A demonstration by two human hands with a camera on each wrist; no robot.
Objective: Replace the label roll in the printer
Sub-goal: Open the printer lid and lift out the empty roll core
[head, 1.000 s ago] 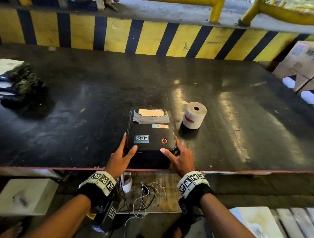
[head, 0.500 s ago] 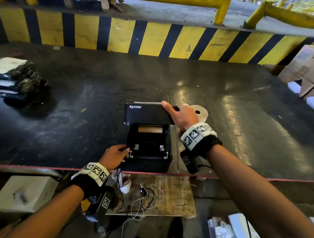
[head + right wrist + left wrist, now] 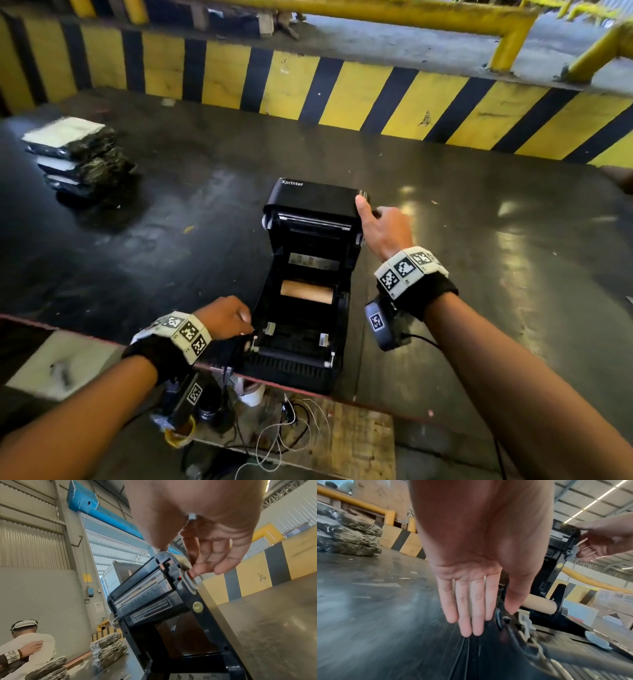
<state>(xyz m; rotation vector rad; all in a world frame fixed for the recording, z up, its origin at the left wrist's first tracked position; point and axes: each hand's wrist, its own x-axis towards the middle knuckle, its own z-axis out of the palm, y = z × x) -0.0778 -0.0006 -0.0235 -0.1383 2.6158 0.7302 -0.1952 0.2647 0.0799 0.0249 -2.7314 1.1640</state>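
A black label printer point(image 3: 301, 356) sits at the near edge of the dark table point(image 3: 479, 274), and its lid point(image 3: 311, 200) stands swung up and back. In the open bay lies a bare brown cardboard core point(image 3: 306, 292) point(image 3: 537, 605). My right hand point(image 3: 373, 219) point(image 3: 205, 540) holds the lid's top right corner, thumb on the top edge and fingers curled at the grey side latch point(image 3: 190, 582). My left hand point(image 3: 236, 320) point(image 3: 471, 601) lies with straight fingers against the printer's left side. No fresh label roll shows in these views.
A stack of black-wrapped parcels point(image 3: 78, 154) lies at the far left of the table. A yellow-and-black striped barrier point(image 3: 342, 89) runs along the back. Below the red table edge point(image 3: 68, 329) sit a wooden board with loose cables point(image 3: 291, 428) and a white block point(image 3: 61, 363).
The lid was shut a second ago with both hands at its front. My right hand has lifted it up and back until fully raised. My left hand moved to the base's left side.
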